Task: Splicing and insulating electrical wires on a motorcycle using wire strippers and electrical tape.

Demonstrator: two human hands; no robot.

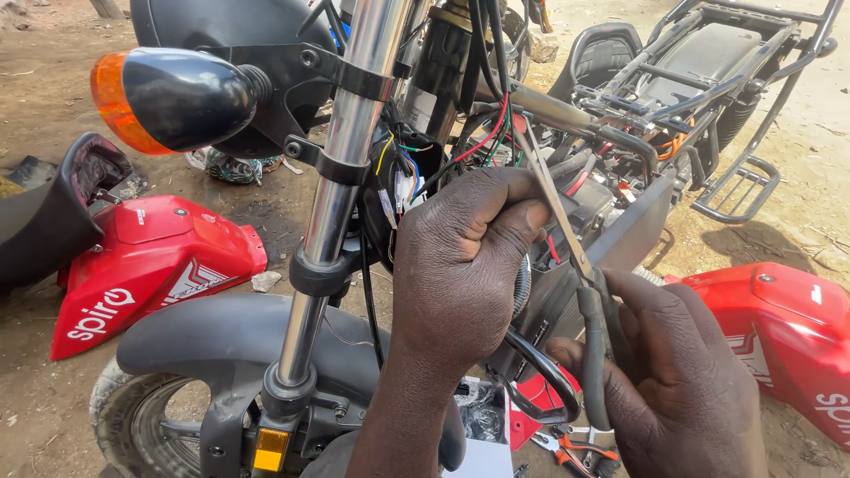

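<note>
Slim pliers (567,239) point up into the wire bundle (482,146) beside the chrome fork tube (341,186). The right hand (673,381) is closed around their dark handles; the left hand (460,265), fingers curled, pinches wires just beside the tips.

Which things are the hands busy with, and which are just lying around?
In use:
- left hand at the coloured wires
- right hand holding the pliers
- motorbike fork tube beside them

Lying about:
- red body panel on the dirt
- second red panel
- black seat
- red-handled tool on the ground
</note>
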